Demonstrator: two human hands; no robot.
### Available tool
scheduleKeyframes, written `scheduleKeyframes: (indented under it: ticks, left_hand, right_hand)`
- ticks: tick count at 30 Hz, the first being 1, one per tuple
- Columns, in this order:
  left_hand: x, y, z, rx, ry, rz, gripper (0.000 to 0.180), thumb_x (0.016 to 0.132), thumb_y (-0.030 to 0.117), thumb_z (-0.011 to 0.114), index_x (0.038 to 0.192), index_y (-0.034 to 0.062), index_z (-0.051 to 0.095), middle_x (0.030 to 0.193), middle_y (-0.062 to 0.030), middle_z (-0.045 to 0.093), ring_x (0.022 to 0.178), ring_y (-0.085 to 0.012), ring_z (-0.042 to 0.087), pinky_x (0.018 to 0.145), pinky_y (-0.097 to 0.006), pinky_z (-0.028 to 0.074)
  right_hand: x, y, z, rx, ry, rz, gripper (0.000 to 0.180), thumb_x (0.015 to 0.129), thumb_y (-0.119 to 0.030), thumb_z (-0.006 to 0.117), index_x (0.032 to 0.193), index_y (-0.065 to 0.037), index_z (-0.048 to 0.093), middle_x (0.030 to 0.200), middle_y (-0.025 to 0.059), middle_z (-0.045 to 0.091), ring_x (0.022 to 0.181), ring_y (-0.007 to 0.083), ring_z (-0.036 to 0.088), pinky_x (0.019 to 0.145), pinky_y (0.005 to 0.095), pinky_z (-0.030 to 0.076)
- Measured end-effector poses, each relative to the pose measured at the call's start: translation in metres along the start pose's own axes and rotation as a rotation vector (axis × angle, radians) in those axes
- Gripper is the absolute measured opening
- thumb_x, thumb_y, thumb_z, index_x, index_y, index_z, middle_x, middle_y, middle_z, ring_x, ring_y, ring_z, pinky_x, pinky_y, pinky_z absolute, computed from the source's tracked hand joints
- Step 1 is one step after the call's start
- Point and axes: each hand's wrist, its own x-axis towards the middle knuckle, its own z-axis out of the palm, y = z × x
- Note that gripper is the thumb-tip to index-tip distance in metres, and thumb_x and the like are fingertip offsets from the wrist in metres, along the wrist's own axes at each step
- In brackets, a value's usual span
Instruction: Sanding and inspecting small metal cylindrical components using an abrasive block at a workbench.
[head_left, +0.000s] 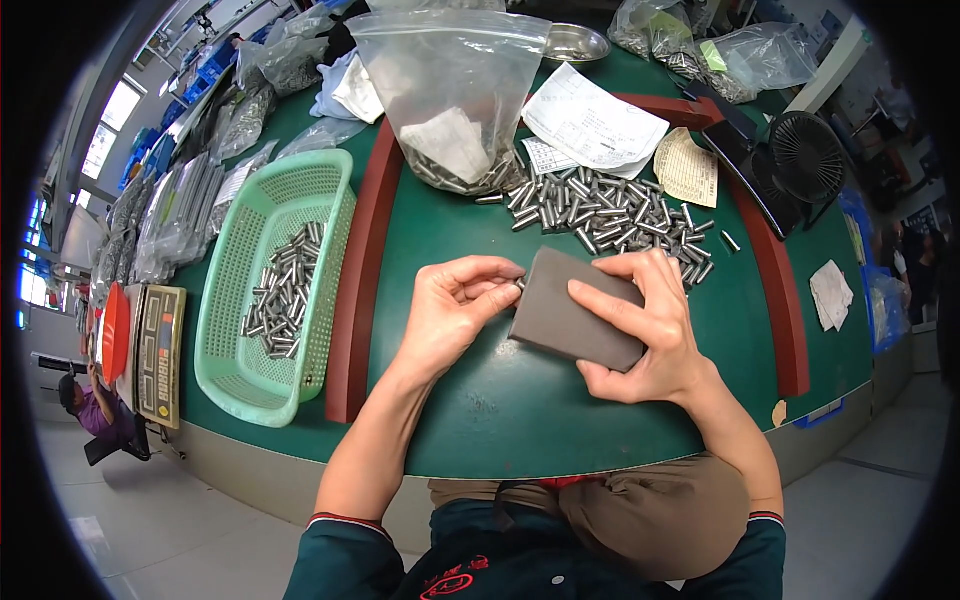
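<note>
My right hand (650, 335) is wrapped round a dark grey-brown rectangular block (570, 300), tilted above the green table. At the block's left edge, my left hand (465, 300) pinches a small metal pin (520, 284), mostly hidden by the fingertips; whether it touches the block I cannot tell. Just beyond both hands lies a loose heap of short steel pins (610, 212). On the left, a light green plastic basket (340, 215) holds a smaller pile of similar pins (285, 290).
Red-brown rails (360, 290) border the work area. A clear plastic bag (450, 80) with pins and paper stands behind the heap, near paper sheets (595, 120). A black fan (808, 157) is at right; a scale (160, 355) stands far left. Another person (100, 410) sits beyond it.
</note>
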Motion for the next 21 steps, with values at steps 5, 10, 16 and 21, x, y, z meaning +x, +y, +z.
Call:
scheduleKeyframes:
  ticks: [5,10,16,21]
  left_hand:
    - [-0.0028,0.0015,0.0018,0.027,0.012,0.0,0.019,0.087,-0.005,0.066,0.106,-0.0068,0.066,0.092,-0.0097,0.07,0.086,-0.0136,0.068,0.079,-0.025,0.055]
    - [-0.0034,0.0007,0.0011,0.0,-0.004,0.034,0.019,0.086,-0.005,0.066,0.105,-0.0062,0.067,0.093,-0.0086,0.07,0.086,-0.0123,0.067,0.079,-0.025,0.055]
    - [-0.0041,0.0001,0.0041,-0.007,0.006,0.045,0.02,0.086,-0.006,0.065,0.106,-0.0058,0.067,0.094,-0.0077,0.07,0.086,-0.0115,0.067,0.079,-0.024,0.055]
    - [-0.0055,0.0015,0.0041,-0.01,0.004,0.033,0.02,0.086,-0.007,0.065,0.106,-0.006,0.067,0.094,-0.0078,0.069,0.087,-0.0118,0.067,0.08,-0.024,0.055]
  right_hand:
    - [-0.002,-0.0014,0.001,0.001,-0.017,-0.009,0.064,0.05,-0.023,0.076,0.113,-0.009,0.069,0.105,0.0146,0.057,0.087,0.0282,0.052,0.076,0.0388,0.036]
    - [0.0013,0.0005,-0.0031,-0.054,0.026,-0.012,0.066,0.05,-0.022,0.076,0.113,-0.009,0.069,0.103,0.0145,0.058,0.085,0.0283,0.053,0.075,0.0385,0.036]
    - [0.0007,0.0,-0.0035,-0.099,0.009,-0.025,0.065,0.05,-0.024,0.073,0.113,-0.005,0.069,0.104,0.0167,0.058,0.086,0.0296,0.053,0.078,0.0391,0.04]
    - [0.0004,0.0003,-0.0046,-0.145,0.024,-0.004,0.066,0.049,-0.024,0.076,0.113,-0.009,0.07,0.105,0.0159,0.058,0.086,0.0285,0.053,0.077,0.0385,0.038]
